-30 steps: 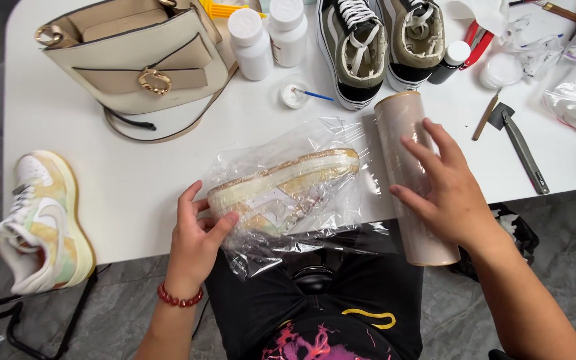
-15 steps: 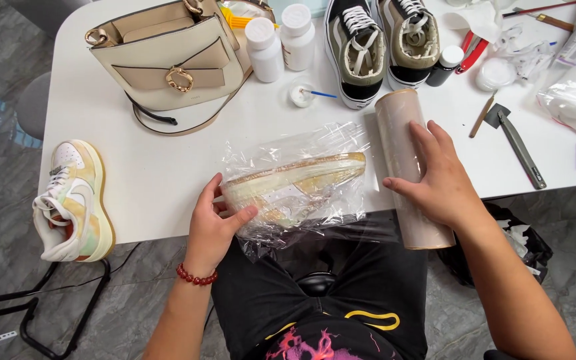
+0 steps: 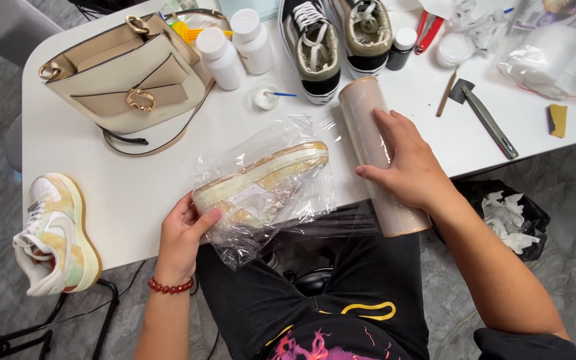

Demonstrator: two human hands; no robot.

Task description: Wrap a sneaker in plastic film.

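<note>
At the near table edge [image 3: 135, 207], the left hand [image 3: 183, 235] grips the plastic-wrapped sneaker [image 3: 261, 187], while the right hand [image 3: 411, 163], fingers spread wide, presses flat on the film roll [image 3: 361, 107].

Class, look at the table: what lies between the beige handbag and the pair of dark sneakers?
In the head view, two white bottles stand between the beige handbag and the dark sneakers, with a small clear cup just below them.

Wrapped sneaker [image 3: 261, 183]: toe now raised, tilted more steeply toward the film roll [image 3: 383, 157]. Left hand [image 3: 185, 233]: shifted under the heel end. Right hand [image 3: 411, 163]: slid slightly down the roll.
</note>
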